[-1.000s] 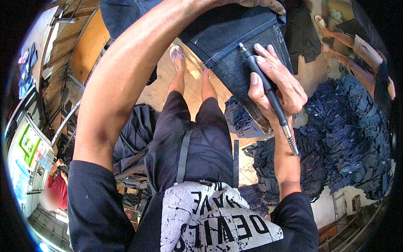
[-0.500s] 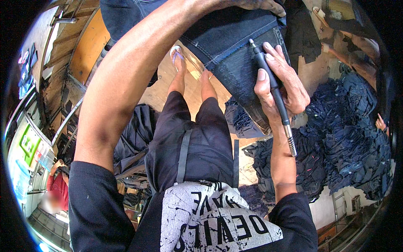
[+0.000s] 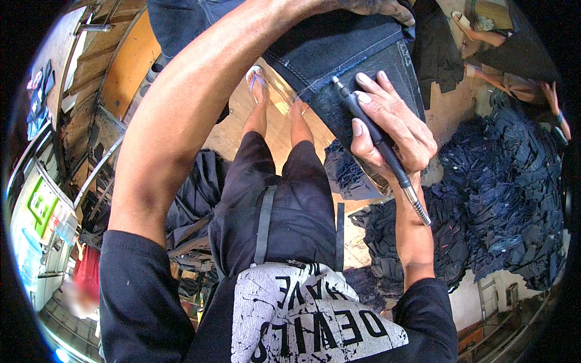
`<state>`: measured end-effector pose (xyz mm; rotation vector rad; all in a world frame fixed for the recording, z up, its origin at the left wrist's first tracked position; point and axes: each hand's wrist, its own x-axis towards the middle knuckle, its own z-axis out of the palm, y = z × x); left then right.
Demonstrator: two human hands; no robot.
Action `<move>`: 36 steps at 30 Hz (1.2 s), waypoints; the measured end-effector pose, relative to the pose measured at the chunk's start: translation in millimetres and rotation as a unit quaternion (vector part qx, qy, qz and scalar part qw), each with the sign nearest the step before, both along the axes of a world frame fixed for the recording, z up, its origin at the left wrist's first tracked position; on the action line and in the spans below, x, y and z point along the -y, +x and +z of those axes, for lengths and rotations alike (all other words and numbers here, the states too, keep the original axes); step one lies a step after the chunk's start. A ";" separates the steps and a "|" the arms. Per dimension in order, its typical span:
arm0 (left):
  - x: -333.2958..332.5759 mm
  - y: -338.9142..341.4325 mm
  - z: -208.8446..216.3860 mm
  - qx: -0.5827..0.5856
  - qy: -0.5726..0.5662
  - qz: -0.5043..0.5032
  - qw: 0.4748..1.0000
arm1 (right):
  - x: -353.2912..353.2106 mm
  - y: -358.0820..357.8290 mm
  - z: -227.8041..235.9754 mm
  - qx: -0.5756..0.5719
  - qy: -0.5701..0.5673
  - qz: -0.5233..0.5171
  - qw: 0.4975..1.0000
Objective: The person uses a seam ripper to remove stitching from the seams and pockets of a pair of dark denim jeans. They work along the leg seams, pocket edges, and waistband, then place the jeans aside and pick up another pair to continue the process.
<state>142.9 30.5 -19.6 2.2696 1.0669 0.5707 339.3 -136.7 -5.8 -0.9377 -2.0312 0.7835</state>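
Starting from the denim garment (image 3: 357,48), we find it spread in front of the wearer at the top of the view, its stitched seam (image 3: 362,58) slanting across it. What bears its weight we cannot tell. Close against it is a black pen-shaped tool (image 3: 381,142), its narrow tip beside the seam – whether it touches the cloth is unclear to us. The right hand (image 3: 402,127) is closed round the tool's barrel, thumb on one side and fingers on the other (the coiled metal end points back over the forearm). The left hand (image 3: 378,7) lies over the garment's upper edge, partly cut off, so we cannot say how firmly it grips, if at all.

We judge the step in hand to be guiding the tip over the denim near that seam. The next move, to our eye, calls for steady cloth and a light, even stroke – clear of the stitching.

Farther out, we see a heap of dark clothes (image 3: 496,187) at right and a person in red (image 3: 88,269) at left.
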 end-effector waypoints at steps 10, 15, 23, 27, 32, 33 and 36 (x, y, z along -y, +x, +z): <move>75.2 -22.5 19.0 0.166 0.289 0.253 0.908 | 10.5 18.1 15.7 -0.079 -0.041 -0.111 0.990; 217.5 -33.2 0.3 0.382 -0.206 0.543 0.719 | 15.0 5.1 14.8 -0.043 -0.012 -0.092 0.995; 236.3 -28.9 0.7 0.323 -0.311 0.496 0.743 | 19.9 -0.8 10.8 -0.014 -0.005 -0.125 0.992; 241.2 -45.1 2.5 0.281 -0.267 0.468 0.794 | 18.1 -2.7 9.9 -0.030 0.003 -0.126 0.992; 252.0 -51.5 -17.0 0.141 -0.143 0.459 0.865 | 32.0 -10.6 9.1 -0.042 0.012 -0.084 0.996; 253.6 -48.8 -20.1 0.121 -0.118 0.464 0.870 | 34.1 -11.7 8.0 -0.028 0.018 -0.066 0.997; 257.2 -40.0 -23.3 0.137 -0.133 0.482 0.855 | 36.0 -10.5 7.0 -0.013 0.019 -0.038 0.999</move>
